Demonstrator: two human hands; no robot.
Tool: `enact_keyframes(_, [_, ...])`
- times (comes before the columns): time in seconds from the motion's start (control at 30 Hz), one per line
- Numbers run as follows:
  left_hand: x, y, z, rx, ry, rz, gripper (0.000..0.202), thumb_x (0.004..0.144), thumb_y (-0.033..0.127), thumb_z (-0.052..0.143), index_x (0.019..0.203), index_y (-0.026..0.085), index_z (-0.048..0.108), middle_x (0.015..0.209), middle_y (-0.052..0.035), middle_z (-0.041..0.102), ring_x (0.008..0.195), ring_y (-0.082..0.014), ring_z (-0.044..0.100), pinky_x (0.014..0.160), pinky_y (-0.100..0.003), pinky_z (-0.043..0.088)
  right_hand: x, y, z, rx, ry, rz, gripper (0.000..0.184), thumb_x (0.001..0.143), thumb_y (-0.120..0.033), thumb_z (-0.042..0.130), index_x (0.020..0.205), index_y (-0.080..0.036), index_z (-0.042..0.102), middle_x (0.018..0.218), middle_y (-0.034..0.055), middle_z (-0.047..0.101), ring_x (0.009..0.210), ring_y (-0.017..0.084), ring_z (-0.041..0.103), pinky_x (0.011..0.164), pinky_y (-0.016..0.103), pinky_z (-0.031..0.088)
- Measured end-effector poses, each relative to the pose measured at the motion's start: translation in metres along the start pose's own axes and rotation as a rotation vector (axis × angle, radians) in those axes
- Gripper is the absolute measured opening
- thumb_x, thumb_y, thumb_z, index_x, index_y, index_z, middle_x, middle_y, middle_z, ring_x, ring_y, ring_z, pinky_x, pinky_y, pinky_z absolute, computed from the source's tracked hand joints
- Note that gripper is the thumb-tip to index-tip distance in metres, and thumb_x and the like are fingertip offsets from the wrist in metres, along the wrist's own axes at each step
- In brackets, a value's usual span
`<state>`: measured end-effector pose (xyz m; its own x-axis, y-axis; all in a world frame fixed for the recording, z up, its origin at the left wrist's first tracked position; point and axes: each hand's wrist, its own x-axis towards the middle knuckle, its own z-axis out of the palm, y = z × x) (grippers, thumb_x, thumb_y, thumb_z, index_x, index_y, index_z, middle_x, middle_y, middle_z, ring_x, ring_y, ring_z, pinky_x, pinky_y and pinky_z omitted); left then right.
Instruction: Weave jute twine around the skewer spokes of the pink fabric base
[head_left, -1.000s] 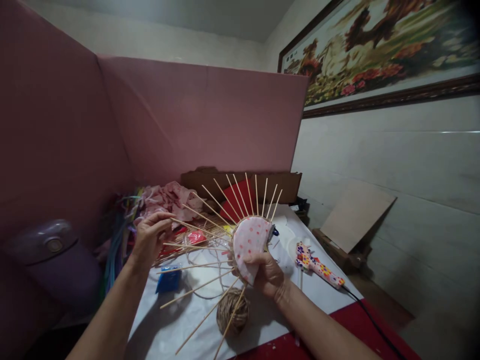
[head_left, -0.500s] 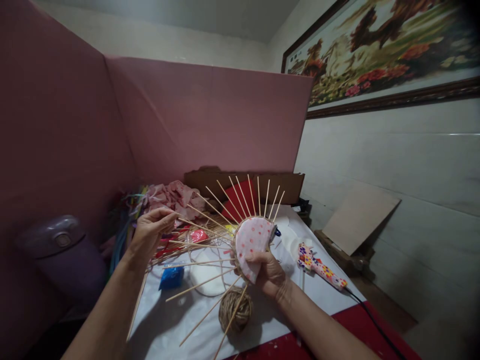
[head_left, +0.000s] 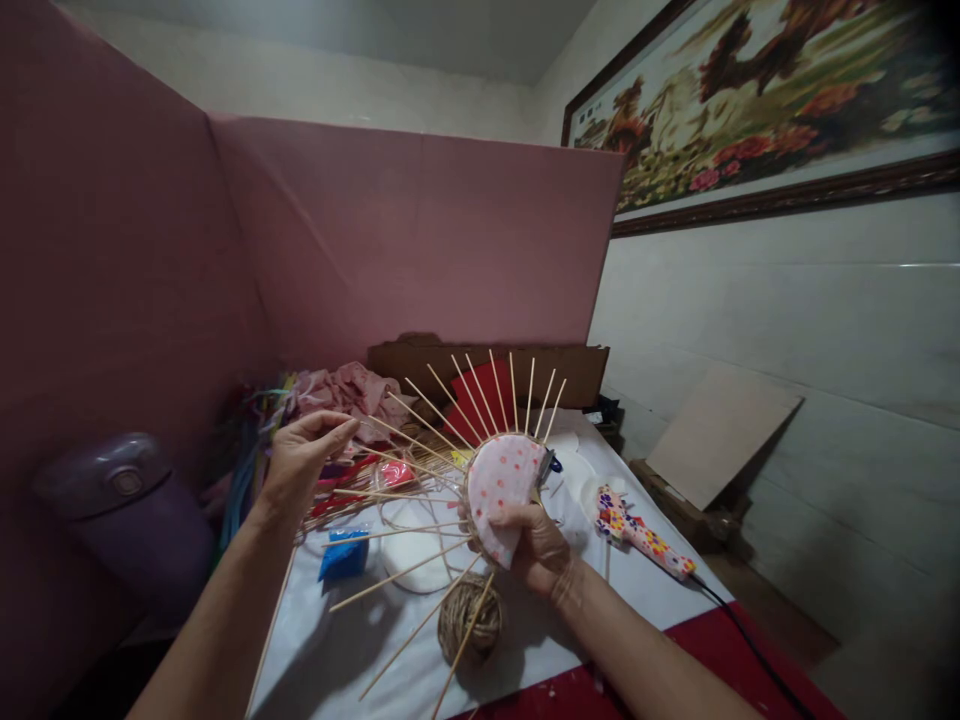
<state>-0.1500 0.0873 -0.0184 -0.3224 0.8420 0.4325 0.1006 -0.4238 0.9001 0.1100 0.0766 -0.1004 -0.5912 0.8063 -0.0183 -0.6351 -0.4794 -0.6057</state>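
My right hand [head_left: 538, 548] grips the lower edge of a round padded disc [head_left: 502, 488] covered in white cloth with pink dots, its thumb on the cloth. Thin wooden sticks [head_left: 420, 447] fan out from the disc's rim, above, to the left and below. My left hand [head_left: 309, 452] is raised beside the left-hand stick tips, thumb and fingertips pinched together; whatever lies between them is too small to make out. A ball of brown twine [head_left: 471, 618] sits on the table beneath the lower sticks. A dark clip [head_left: 551, 462] shows at the disc's right edge.
A flower-patterned glue gun [head_left: 641, 535] with a black cord lies to the right on the white tabletop [head_left: 315, 640]. Left of the disc are a blue packet [head_left: 344, 556], a red packet [head_left: 395, 473] and loose sticks. Pink cloth [head_left: 349, 395] and a purple bottle [head_left: 131, 520] stand further left.
The sticks have shifted slightly to the left, with the disc turned a little. My left hand stays pinched and has moved only a little; my right hand keeps its grip.
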Motion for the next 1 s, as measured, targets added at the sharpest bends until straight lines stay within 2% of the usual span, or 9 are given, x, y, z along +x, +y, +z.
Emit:
enact_keyframes(0.17, [-0.006,0.015,0.007,0.033,0.019,0.081,0.019,0.057,0.029,0.071,0.069,0.016,0.066,0.054,0.0015,0.057,0.045,-0.0079,0.044,0.041,-0.019,0.033,0.0,0.0,0.0,-0.001,0.031,0.014,0.032,0.056,-0.006,0.057,0.088,-0.007,0.062,0.077,0.0079,0.068,0.062,0.014,0.06,0.055,0.021,0.046])
enact_keyframes(0.3, [-0.006,0.017,0.009,0.078,0.051,0.114,0.019,0.056,0.03,0.071,0.069,0.016,0.067,0.054,0.0015,0.057,0.045,-0.0075,0.044,0.04,-0.019,0.032,-0.001,-0.002,0.001,-0.034,-0.056,0.064,0.033,0.056,-0.005,0.056,0.088,-0.005,0.061,0.071,0.0077,0.067,0.058,0.013,0.058,0.053,0.021,0.045])
enact_keyframes(0.37, [-0.005,0.016,0.008,0.07,0.044,0.117,0.017,0.057,0.029,0.071,0.068,0.016,0.067,0.051,0.0028,0.055,0.044,-0.0062,0.041,0.039,-0.017,0.03,-0.002,-0.004,0.001,-0.051,-0.12,0.09,0.035,0.056,-0.006,0.056,0.09,-0.005,0.06,0.072,0.0084,0.066,0.055,0.012,0.057,0.047,0.02,0.042])
enact_keyframes(0.47, [-0.001,0.016,0.003,-0.02,0.002,0.013,0.018,0.056,0.029,0.072,0.066,0.015,0.066,0.049,0.003,0.052,0.042,-0.0058,0.04,0.038,-0.017,0.029,-0.003,-0.006,0.0,-0.076,-0.192,0.111,0.036,0.056,-0.008,0.055,0.092,-0.005,0.058,0.074,0.0093,0.066,0.053,0.011,0.055,0.041,0.018,0.038])
enact_keyframes(0.57, [0.001,0.013,-0.002,-0.098,-0.038,-0.116,0.021,0.054,0.031,0.074,0.062,0.014,0.064,0.048,0.0024,0.052,0.041,-0.0064,0.041,0.037,-0.017,0.031,-0.004,-0.007,0.0,-0.092,-0.219,0.121,0.037,0.057,-0.009,0.054,0.093,-0.006,0.058,0.075,0.0096,0.066,0.055,0.011,0.056,0.043,0.017,0.038])
enact_keyframes(0.67, [0.001,0.004,-0.001,-0.019,-0.075,-0.126,0.023,0.054,0.033,0.073,0.061,0.014,0.063,0.044,0.0038,0.048,0.038,-0.006,0.039,0.036,-0.018,0.03,-0.005,-0.008,0.001,-0.105,-0.239,0.111,0.036,0.058,-0.01,0.053,0.093,-0.006,0.058,0.075,0.0095,0.066,0.055,0.011,0.056,0.042,0.017,0.038])
enact_keyframes(0.8, [-0.004,-0.02,0.018,0.147,-0.133,-0.144,0.026,0.059,0.038,0.068,0.06,0.013,0.061,0.04,0.0055,0.044,0.035,-0.0052,0.035,0.035,-0.018,0.027,-0.007,-0.008,0.005,-0.112,-0.269,0.105,0.037,0.056,-0.01,0.053,0.093,-0.006,0.059,0.076,0.0097,0.066,0.062,0.014,0.06,0.046,0.018,0.041])
enact_keyframes(0.9, [-0.011,-0.041,0.039,0.191,-0.161,-0.13,0.023,0.055,0.033,0.07,0.056,0.012,0.061,0.048,0.0015,0.054,0.042,-0.0076,0.044,0.04,-0.019,0.032,-0.01,-0.007,0.008,-0.126,-0.282,0.112,0.034,0.056,-0.01,0.055,0.089,-0.006,0.061,0.07,0.0074,0.066,0.059,0.013,0.059,0.05,0.02,0.044])
enact_keyframes(1.0, [-0.018,-0.062,0.055,0.234,-0.202,-0.123,0.02,0.057,0.032,0.066,0.057,0.013,0.062,0.052,-0.0008,0.058,0.049,-0.0113,0.05,0.047,-0.021,0.037,-0.011,-0.005,0.008,-0.152,-0.258,0.104,0.028,0.056,-0.011,0.056,0.083,-0.006,0.062,0.059,0.0044,0.064,0.046,0.01,0.054,0.045,0.019,0.042])
